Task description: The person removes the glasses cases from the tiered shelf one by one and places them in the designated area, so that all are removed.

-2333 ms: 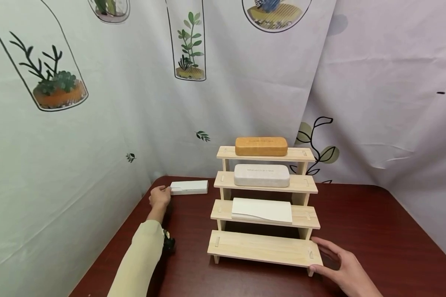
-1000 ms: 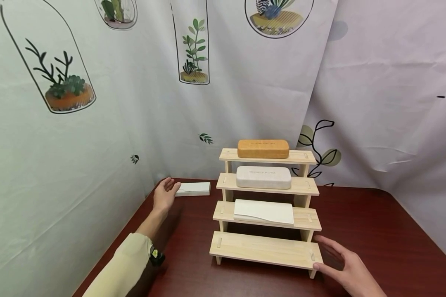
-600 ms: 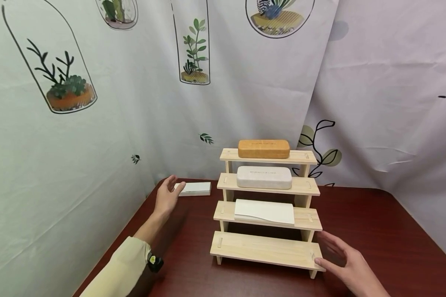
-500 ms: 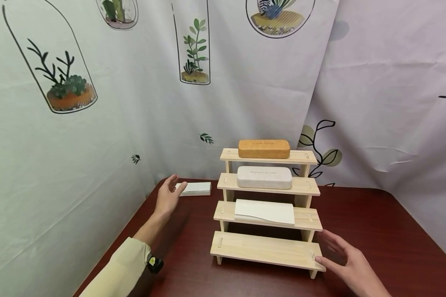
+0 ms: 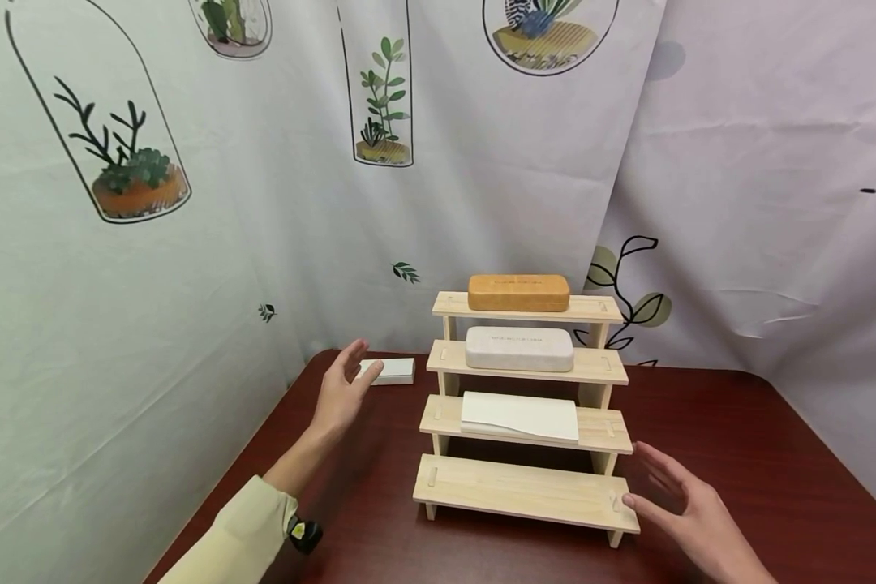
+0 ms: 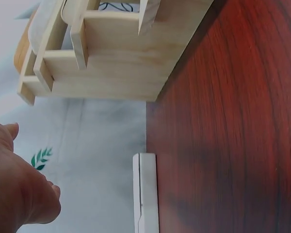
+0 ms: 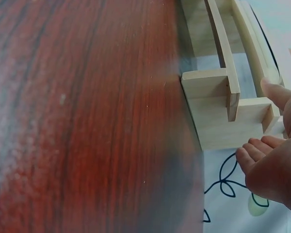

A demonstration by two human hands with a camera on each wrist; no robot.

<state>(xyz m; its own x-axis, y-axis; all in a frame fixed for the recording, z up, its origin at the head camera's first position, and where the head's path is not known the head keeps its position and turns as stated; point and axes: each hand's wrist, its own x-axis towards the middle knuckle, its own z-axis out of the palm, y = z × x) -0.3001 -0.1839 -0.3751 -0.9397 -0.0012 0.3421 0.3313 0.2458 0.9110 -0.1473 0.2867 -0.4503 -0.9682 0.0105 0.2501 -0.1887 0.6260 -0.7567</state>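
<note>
Left of the wooden stand, the person's left hand hangs open and empty, a little nearer the stand than a moment ago. The white box lies flat beyond those fingers, still left of the stand, so nothing is being carried (I see no grip on it). On the stand's steps, from the top, sit an orange case, a pale case and a white flat piece. Right of the stand, the right hand is open too, slightly higher than before; whether its thumb touches the lowest step, I can't tell. Under the stand spreads a reddish-brown table; behind it hangs pale plant-printed cloth.
</note>
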